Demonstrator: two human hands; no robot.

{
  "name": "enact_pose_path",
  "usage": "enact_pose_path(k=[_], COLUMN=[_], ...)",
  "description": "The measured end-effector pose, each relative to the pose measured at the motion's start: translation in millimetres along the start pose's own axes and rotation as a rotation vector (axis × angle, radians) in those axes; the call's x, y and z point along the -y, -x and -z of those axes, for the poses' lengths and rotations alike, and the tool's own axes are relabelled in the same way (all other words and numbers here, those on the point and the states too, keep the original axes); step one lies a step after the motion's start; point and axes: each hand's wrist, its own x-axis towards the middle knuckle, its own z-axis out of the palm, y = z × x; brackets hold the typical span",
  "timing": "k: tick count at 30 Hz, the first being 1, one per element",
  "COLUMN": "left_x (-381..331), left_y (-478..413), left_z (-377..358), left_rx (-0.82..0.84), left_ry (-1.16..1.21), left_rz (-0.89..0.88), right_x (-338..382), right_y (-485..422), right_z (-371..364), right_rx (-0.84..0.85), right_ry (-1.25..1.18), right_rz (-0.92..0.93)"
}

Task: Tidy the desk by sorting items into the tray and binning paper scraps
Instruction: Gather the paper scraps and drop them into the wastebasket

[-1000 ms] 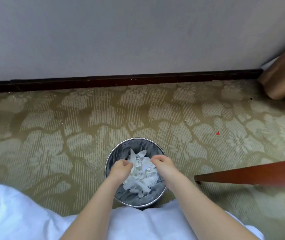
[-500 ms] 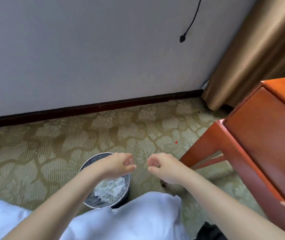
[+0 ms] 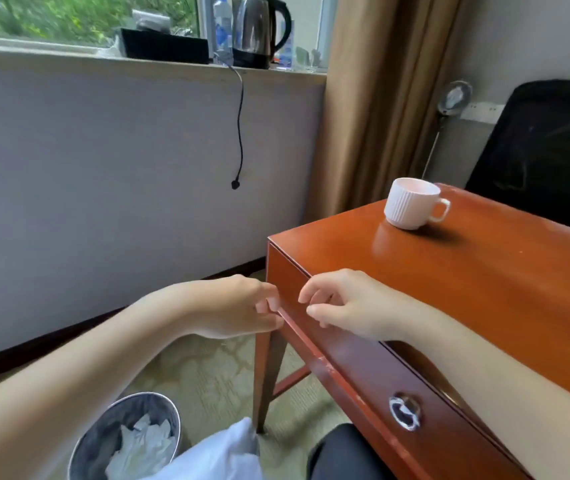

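Left hand [image 3: 238,308] and right hand [image 3: 349,306] are empty, fingers loosely curled, close together at the corner of the surface [image 3: 467,271]. Below left, the bin [image 3: 96,441] stands upright on the floor, mouth up, with paper scraps [image 3: 141,445] inside.

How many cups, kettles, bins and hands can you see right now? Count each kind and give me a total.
Cup: 1
Kettle: 1
Bin: 1
Hands: 2, left hand and right hand
Total: 5
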Motion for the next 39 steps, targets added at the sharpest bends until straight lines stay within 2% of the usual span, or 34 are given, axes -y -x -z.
enact_pose_path(k=[4,10,16,21,23,27,31,35,39], left_x=[-76.0,-178.5,-275.5,-350.9,-374.2,-409.9,-443.0,-477.6,-508.2], left_y=[-1.4,-29.2,-69.4,-109.3,-124.7,-149.7,-182.2,-215.6,-246.8], left_z=[17.0,10.9,-19.6,-66.2,-87.1,-120.6,-132.3,-134.8,-135.3], left_rx=[-0.069,-0.016,0.095,0.099,0.045,-0.184,-0.296,-0.352,-0.425], left_ry=[-0.055,-0.102,-0.104,-0.140,-0.122,-0.102,-0.020,0.021,0.048], left_rz=[-0.145,-0.345,-0.487,-0.542,-0.537,-0.579,-0.570,-0.535,-0.502], right_x=[-24.4,-77.3,-137.2,-191.1,-208.8,-235.9,-262.3,-286.9,-312.5], right_y=[65.7,164.6,253.2,325.4,350.2,391.7,421.0,434.8,434.9], right_z=[38.4,77.2,95.5,102.8,103.4,105.6,111.9,117.6,119.6], right_rx=[-0.122,-0.214,-0.278,-0.333,-0.358,-0.408,-0.527,-0.462,-0.418], right_ry=[0.083,0.110,0.082,0.060,0.047,0.049,0.196,0.182,0.167], right_rz=[-0.059,-0.250,-0.433,-0.591,-0.652,-0.773,-0.945,-1.155,-1.247])
